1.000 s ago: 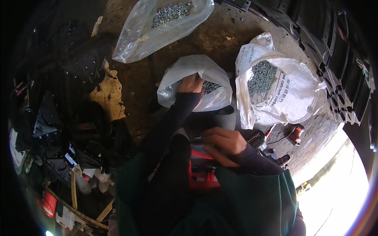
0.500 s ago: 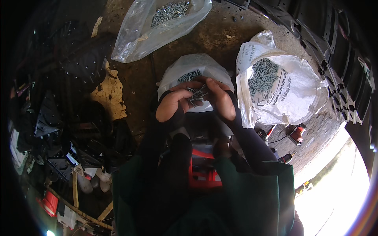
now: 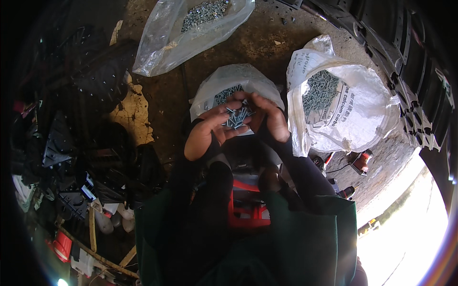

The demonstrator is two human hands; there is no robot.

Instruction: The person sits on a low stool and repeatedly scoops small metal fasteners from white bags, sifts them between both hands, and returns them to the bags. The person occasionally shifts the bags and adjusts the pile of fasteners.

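Note:
My left hand (image 3: 204,133) is cupped with a loose heap of silvery screws (image 3: 238,117) lying across its fingers. From the other side my right hand (image 3: 273,119) curves around the same heap, its fingers reaching over toward the left ones. Both hands hover over the near part of a white plastic bag (image 3: 207,90), which holds more screws (image 3: 227,93). Part of that bag and its contents are hidden behind my fingers.
A white woven sack (image 3: 367,109) with many screws (image 3: 320,90) stands to the right. Farther off, a clear bag (image 3: 160,45) holds nuts (image 3: 205,14). Power tools (image 3: 361,162) lie beyond my right forearm. Dark parts (image 3: 59,143) crowd the left; a red stool (image 3: 248,217) is below me.
My hands have opened apart somewhat, and the left has shifted a little to the left. More of the screw heap shows between them.

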